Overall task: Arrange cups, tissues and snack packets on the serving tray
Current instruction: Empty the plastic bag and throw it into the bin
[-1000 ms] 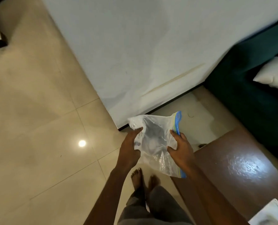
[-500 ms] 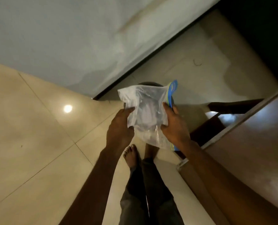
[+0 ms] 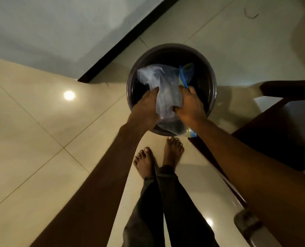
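Apparently nowhere near arranging: no serving tray, cups or tissues visible, only left hand [image 3: 146,106] and right hand [image 3: 190,106] both gripping a clear zip-top bag [image 3: 163,86] over a round dark bin [image 3: 212,97].

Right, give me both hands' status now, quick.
Left hand: closed on the clear plastic bag, over the round dark bin.
Right hand: closed on the same bag, at its blue zip edge.

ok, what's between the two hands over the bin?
Head view: only the clear zip bag, pinched between left hand and right hand, above the open mouth of the dark round bin.
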